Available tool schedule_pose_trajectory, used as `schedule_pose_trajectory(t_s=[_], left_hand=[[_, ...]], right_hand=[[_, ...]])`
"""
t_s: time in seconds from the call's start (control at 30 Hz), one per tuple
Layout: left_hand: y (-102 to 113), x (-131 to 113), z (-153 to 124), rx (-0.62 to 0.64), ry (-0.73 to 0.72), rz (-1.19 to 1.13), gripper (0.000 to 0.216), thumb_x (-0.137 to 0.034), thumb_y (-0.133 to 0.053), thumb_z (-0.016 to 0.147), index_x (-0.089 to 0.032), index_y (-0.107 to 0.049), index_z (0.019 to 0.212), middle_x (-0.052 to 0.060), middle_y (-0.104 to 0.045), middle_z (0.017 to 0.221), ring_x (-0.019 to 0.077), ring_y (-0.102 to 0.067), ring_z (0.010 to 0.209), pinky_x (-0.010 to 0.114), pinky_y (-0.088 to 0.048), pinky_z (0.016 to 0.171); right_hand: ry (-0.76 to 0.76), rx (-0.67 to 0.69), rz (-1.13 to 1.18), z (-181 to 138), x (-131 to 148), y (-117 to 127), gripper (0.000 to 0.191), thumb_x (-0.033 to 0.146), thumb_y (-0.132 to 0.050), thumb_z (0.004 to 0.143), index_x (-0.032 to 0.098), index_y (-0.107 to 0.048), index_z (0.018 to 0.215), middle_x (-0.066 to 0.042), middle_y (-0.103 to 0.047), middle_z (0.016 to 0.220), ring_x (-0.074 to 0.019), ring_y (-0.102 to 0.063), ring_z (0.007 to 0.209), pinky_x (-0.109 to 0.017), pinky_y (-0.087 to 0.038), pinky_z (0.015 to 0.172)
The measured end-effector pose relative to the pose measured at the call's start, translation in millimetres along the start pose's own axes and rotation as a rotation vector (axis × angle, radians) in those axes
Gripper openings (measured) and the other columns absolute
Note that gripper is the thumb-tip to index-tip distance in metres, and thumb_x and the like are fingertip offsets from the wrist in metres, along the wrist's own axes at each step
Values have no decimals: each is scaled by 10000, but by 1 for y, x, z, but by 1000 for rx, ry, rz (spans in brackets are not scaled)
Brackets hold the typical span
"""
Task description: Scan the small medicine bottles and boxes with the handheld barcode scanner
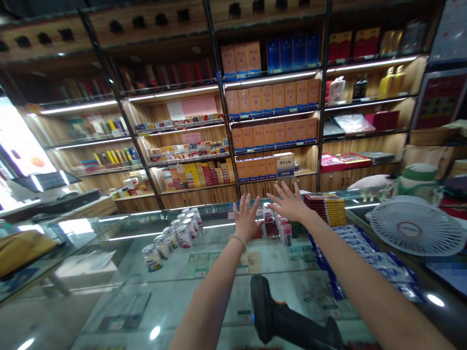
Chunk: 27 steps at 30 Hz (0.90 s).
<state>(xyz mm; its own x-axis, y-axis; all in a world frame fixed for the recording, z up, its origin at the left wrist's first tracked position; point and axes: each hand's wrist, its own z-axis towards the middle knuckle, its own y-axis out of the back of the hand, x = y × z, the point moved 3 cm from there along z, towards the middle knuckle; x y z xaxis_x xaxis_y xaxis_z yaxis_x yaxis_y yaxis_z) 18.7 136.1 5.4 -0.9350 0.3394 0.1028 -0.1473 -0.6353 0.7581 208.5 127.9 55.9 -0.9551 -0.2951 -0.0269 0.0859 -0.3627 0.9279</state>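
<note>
Both my arms stretch forward over a glass counter [120, 272]. My left hand [246, 218] is held up with fingers spread and holds nothing; a thin bracelet circles its wrist. My right hand [288, 201] is also raised, fingers spread, palm facing away, and empty. Just beyond and below the hands stand small red and white packs [282, 229] on the counter. A row of small clear jars [178, 235] runs diagonally to the left of my left hand. A black barcode scanner [277, 316] sits on the counter between my forearms, close to me.
Wall shelves behind the counter carry orange boxes [272, 99], blue boxes [292, 51] and cigarette packs [197, 175]. A white desk fan [414, 228] stands at the right, with stacked blue and white cartons [379, 265] beside it. A monitor and register [51, 187] are at the left.
</note>
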Motion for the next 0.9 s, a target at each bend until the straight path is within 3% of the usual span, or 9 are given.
schedule_pose_trajectory(t_s=[0.2, 0.37, 0.6, 0.9], left_hand=[[42, 14, -6, 1, -17, 29, 910, -472, -776, 766, -335, -332, 1549, 124, -290, 1641, 353, -216, 1525, 647, -137, 1207], [81, 27, -20, -33, 14, 35, 813, -454, -739, 800, -340, -383, 1522, 119, -367, 1598, 341, -274, 1496, 618, -151, 1214], [128, 49, -46, -65, 51, 73, 702, -426, -687, 842, -339, -431, 1490, 103, -387, 1584, 321, -289, 1484, 583, -153, 1218], [175, 94, -79, -64, 116, 155, 640, -382, -673, 855, -315, -472, 1459, 111, -409, 1567, 313, -311, 1470, 572, -166, 1211]], right_hand=[[54, -57, -38, -1, 1, 17, 686, 693, -232, 971, 346, -335, 1553, -83, -152, 1682, -308, -22, 1555, -646, 113, 1179], [129, -106, -53, -11, 19, 37, 623, 631, -281, 991, 341, -380, 1534, -77, -216, 1667, -298, -96, 1552, -635, 138, 1177], [214, -170, -21, -23, 63, 55, 565, 564, -237, 1018, 355, -430, 1507, -65, -292, 1645, -287, -148, 1544, -646, 104, 1183], [318, -194, 35, -22, 137, 66, 561, 533, -198, 1034, 346, -418, 1514, -73, -360, 1616, -281, -200, 1530, -657, 65, 1184]])
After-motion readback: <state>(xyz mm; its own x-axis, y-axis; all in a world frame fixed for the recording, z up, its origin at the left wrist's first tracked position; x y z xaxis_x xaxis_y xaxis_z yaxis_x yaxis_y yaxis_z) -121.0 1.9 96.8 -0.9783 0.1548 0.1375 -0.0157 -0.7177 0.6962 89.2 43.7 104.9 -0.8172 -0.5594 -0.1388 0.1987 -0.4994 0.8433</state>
